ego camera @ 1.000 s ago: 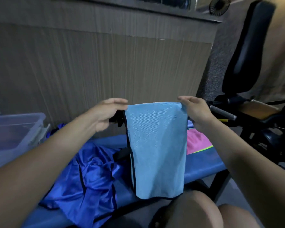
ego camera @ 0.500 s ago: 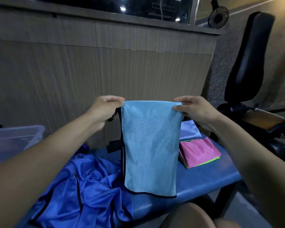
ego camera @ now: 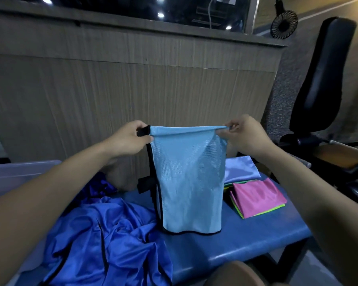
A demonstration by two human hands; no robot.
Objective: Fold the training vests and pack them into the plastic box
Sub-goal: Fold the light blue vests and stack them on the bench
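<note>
- The left hand (ego camera: 130, 139) pinched the top left corner of a light blue mesh training vest with black edging (ego camera: 189, 180), thumb and fingers curled round the black strap end there.
- The right hand (ego camera: 243, 134) pinched the top right corner of the same vest, fingers bent over the gathered fabric.
- Between the two hands the vest hung flat and upright — its top edge taut, its black-trimmed bottom hem at or just above the blue padded tabletop (ego camera: 246, 240); whether it touched, I could not tell.
- To the left of the hanging vest lay a crumpled heap of shiny dark blue vests with black trim (ego camera: 103, 240), spread over the tabletop's near-left part.
- To the right, behind the right forearm, sat a small stack of folded vests — a pink one with a green edge (ego camera: 258, 198) at the front, a pale blue one (ego camera: 241, 169) just behind it.
- A clear plastic box (ego camera: 19, 174) stood at the far left, partly hidden by the left arm.
- A wood-grain panel wall (ego camera: 132, 89) rose behind the tabletop.
</note>
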